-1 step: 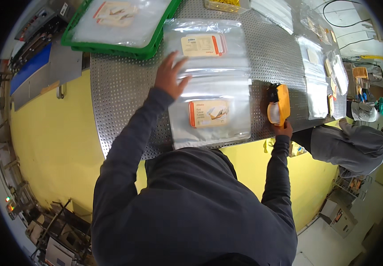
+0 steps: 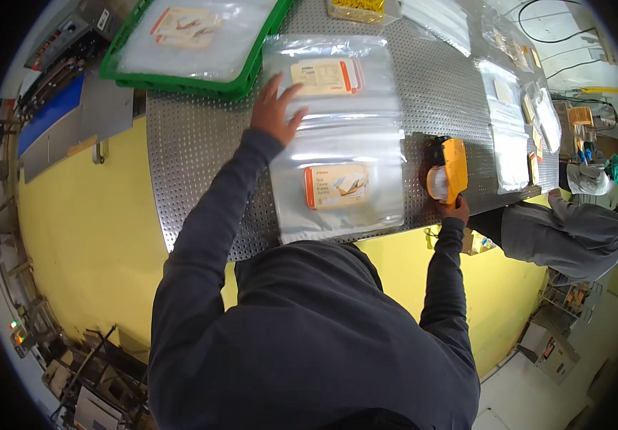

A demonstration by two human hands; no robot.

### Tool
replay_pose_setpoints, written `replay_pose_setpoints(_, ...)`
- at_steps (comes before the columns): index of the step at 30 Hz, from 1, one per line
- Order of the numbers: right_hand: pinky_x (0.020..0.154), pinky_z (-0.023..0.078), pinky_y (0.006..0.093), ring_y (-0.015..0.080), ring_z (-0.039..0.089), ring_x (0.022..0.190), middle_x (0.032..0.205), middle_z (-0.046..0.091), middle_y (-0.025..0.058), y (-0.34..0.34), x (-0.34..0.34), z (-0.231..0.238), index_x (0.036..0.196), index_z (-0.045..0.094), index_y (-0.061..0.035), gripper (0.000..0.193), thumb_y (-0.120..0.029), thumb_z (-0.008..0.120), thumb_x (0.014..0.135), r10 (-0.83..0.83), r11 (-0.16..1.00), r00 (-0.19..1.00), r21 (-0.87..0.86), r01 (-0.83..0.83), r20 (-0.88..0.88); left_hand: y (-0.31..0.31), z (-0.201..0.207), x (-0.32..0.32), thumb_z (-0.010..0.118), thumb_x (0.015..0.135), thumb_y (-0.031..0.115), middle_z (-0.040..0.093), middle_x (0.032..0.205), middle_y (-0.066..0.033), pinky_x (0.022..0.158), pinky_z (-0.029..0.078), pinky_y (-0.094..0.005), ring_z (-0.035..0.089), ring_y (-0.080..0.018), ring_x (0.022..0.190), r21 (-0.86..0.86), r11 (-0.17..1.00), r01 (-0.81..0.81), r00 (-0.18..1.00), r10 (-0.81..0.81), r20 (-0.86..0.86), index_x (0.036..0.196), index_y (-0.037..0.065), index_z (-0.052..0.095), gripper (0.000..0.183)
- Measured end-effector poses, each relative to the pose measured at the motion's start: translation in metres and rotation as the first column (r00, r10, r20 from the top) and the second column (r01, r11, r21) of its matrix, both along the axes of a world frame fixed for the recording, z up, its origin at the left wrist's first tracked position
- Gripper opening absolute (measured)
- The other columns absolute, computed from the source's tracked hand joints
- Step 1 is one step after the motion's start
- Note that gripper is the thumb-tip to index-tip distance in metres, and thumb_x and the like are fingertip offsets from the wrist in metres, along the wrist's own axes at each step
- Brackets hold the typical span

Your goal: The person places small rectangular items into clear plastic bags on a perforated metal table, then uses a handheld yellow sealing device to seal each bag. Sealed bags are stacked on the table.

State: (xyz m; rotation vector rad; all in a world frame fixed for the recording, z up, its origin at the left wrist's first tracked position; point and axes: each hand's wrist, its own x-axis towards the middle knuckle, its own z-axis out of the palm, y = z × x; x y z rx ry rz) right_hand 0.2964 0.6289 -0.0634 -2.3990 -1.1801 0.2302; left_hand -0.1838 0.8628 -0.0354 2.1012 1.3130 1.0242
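Orange tape dispenser (image 2: 456,163) shifts slightly left, now just right of clear bags (image 2: 338,147). Right hand (image 2: 454,208) has fingers closed round its near end; left hand (image 2: 273,115) spread over bags. Dispenser likely rigid, grip body; bags probably slick, limp, take edges.

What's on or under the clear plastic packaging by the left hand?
Printed labels show on or within the clear plastic packaging; I can't tell which. The perforated metal table shows around it, but whatever lies directly underneath is covered.

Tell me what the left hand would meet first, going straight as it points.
Likely the clear packaging, near its upper label; the left hand overlaps it in view, contact unclear.
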Motion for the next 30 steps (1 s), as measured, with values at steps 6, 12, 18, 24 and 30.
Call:
replay_pose_setpoints(6, 0.089, 0.045, 0.033, 0.0223, 0.06, 0.097, 0.105, 0.063, 0.0125, 0.006, -0.024, -0.019, 0.107, 0.062, -0.001, 0.049, -0.012, 0.078, 0.062, -0.061, 0.942, 0.998, 0.331, 0.049, 0.026, 0.071, -0.031, 0.014, 0.061, 0.078, 0.043, 0.034, 0.141, -0.0175, 0.11, 0.012, -0.0554, 0.019, -0.0313, 0.137, -0.094, 0.982, -0.166, 0.805, 0.08, -0.588, 0.128, 0.017, 0.051, 0.057)
replay_pose_setpoints(12, 0.085, 0.044, 0.0312, 0.0186, 0.057, 0.093, 0.099, 0.061, 0.0088, 0.001, -0.069, -0.004, 0.1, 0.063, -0.0019, 0.032, -0.005, 0.072, 0.07, -0.35, 0.781, 0.93, 0.512, 0.357, -0.114, 0.045, -0.009, 0.035, 0.064, 0.075, 0.029, 0.042, 0.133, -0.0129, 0.11, 0.013, -0.0551, 0.028, -0.0288, 0.134, 0.101, 0.994, -0.051, 0.915, 0.087, -0.393, 0.126, 0.0, 0.047, 0.061)
replay_pose_setpoints(18, 0.085, 0.044, 0.0309, 0.0183, 0.056, 0.093, 0.099, 0.059, 0.0089, 0.025, -0.109, 0.028, 0.101, 0.06, 0.0017, 0.028, -0.005, 0.067, 0.075, -0.287, 0.674, 0.866, 0.556, 0.487, -0.41, -0.088, 0.012, 0.018, 0.056, 0.081, 0.022, 0.043, 0.131, -0.0205, 0.107, 0.019, -0.0559, 0.035, -0.0402, 0.128, 0.315, 0.935, 0.163, 0.939, -0.048, -0.342, 0.126, -0.003, 0.047, 0.052)
replay_pose_setpoints(24, 0.071, 0.047, 0.0251, 0.0122, 0.058, 0.084, 0.092, 0.063, 0.0042, 0.03, -0.092, -0.008, 0.101, 0.062, -0.002, 0.023, -0.002, 0.064, 0.077, -0.258, 0.771, 0.934, 0.53, 0.353, -0.247, -0.168, -0.001, -0.014, 0.054, 0.074, 0.008, 0.057, 0.116, -0.0141, 0.106, 0.023, -0.055, 0.045, -0.0348, 0.123, 0.193, 0.935, 0.298, 0.92, -0.227, -0.318, 0.103, 0.003, 0.062, 0.03)
replay_pose_setpoints(30, 0.069, 0.047, 0.0223, 0.0114, 0.06, 0.075, 0.084, 0.063, 0.0042, 0.047, -0.129, 0.024, 0.095, 0.061, -0.0006, 0.018, -0.002, 0.066, 0.079, -0.107, 0.777, 0.885, 0.517, 0.358, -0.453, -0.151, 0.029, -0.051, 0.057, 0.061, 0.001, 0.061, 0.091, -0.0108, 0.094, 0.035, -0.0511, 0.057, -0.0301, 0.095, 0.165, 0.93, 0.33, 0.944, -0.319, -0.088, 0.081, 0.006, 0.059, 0.021)
